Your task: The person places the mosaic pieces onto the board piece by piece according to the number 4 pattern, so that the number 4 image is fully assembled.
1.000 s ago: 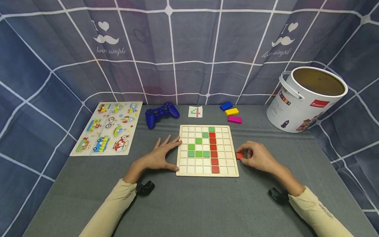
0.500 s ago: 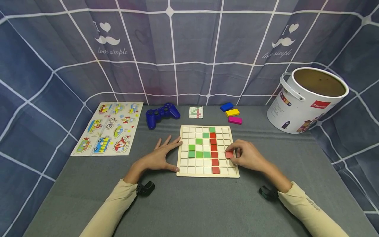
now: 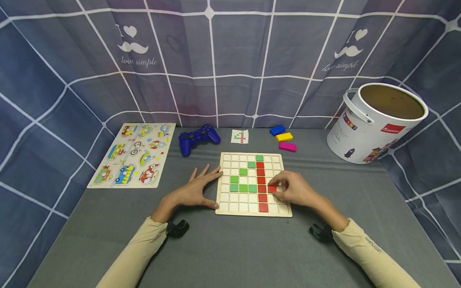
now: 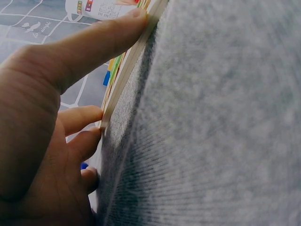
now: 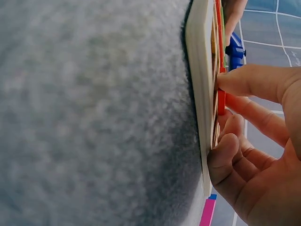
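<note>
A wooden grid board (image 3: 234, 207) lies on the grey cloth, with green tiles (image 3: 243, 188) in a stepped line and a column of red tiles (image 3: 261, 173). My left hand (image 3: 192, 191) rests at the board's left edge, fingers spread; thumb and fingertips touch the edge in the left wrist view. Over the right part of the board, my right hand (image 3: 297, 189) pinches a red square tile (image 3: 271, 189) between thumb and index finger. That tile sits right beside the red column. In the right wrist view the tile (image 5: 221, 102) is close against the board's surface.
Behind the board lie a small pattern card (image 3: 239, 136), a blue game controller (image 3: 199, 139), and blue (image 3: 277, 129), yellow (image 3: 284, 137) and pink (image 3: 287, 147) blocks. A vehicle picture board (image 3: 131, 156) is at left; a white bucket (image 3: 374, 128) stands at back right.
My right hand has moved left with the red tile, from beside the board's right edge to next to the red column. My left hand has stayed at the board's left edge.
</note>
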Demonstrator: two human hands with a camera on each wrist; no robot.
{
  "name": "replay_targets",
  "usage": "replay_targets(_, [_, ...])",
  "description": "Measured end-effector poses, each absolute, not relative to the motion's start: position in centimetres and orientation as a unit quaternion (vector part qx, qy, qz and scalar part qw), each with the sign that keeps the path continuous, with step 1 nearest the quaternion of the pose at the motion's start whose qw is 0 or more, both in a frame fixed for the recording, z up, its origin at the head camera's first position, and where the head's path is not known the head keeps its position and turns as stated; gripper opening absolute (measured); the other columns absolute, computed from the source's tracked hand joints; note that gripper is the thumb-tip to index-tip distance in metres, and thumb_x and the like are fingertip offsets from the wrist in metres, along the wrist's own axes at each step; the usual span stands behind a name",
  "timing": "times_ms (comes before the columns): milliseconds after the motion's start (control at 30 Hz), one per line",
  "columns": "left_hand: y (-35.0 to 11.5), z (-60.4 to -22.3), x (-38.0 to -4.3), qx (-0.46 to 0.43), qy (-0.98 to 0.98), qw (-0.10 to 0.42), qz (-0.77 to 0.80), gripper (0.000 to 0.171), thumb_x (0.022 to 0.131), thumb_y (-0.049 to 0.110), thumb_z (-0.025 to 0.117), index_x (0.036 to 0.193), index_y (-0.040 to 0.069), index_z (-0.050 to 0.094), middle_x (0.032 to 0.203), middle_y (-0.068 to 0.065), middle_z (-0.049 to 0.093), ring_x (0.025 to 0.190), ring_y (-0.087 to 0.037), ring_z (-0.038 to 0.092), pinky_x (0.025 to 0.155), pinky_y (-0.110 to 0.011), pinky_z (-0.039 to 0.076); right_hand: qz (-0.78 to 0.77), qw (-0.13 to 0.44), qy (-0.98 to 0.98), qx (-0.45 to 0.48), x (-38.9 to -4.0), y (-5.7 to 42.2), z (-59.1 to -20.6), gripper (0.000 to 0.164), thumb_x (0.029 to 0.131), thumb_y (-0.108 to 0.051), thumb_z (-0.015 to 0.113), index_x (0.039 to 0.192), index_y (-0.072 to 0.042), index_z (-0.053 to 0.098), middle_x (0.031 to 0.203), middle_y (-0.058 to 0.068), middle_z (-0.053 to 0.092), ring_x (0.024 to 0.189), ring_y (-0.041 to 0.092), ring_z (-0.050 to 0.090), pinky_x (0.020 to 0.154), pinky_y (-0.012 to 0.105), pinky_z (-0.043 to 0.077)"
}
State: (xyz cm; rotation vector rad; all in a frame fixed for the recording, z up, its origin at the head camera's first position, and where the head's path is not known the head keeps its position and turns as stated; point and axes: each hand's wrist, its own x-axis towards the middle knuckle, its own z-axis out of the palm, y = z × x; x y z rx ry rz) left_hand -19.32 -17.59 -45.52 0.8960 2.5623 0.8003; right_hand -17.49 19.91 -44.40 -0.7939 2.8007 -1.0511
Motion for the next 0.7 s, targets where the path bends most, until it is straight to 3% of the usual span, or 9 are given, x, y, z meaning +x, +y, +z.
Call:
replay_targets(233, [-17.67, -45.49, -19.23, 0.306, 0.896, 0.156, 0.280, 0.112, 0.072, 0.054, 0.086, 0.161, 0.022, 0.025, 0.167, 0.006, 0.007, 0.152, -0.030, -0.008, 0.114, -0.058, -0.016, -0.348, 0.045, 0.900, -0.260, -18.02, 19.70, -44.13, 0.027, 0.075, -0.007, 0.085, 0.100, -0.014, 0.079, 0.085, -0.005, 0.068, 0.062, 0.010, 0.051, 0.052, 0.026, 0.040])
replay_targets(700, [-17.49, -45.53, -19.14, 0.310, 0.895, 0.160, 0.278, 0.111, 0.073, 0.054, 0.085, 0.161, 0.023, 0.025, 0.167, 0.005, 0.007, 0.152, -0.029, -0.009, 0.115, -0.057, -0.016, -0.352, 0.043, 0.902, -0.248, -17.58, 19.84, -44.24, 0.031, 0.074, -0.010, 0.086, 0.103, -0.011, 0.077, 0.080, -0.003, 0.065, 0.061, 0.009, 0.052, 0.053, 0.026, 0.042])
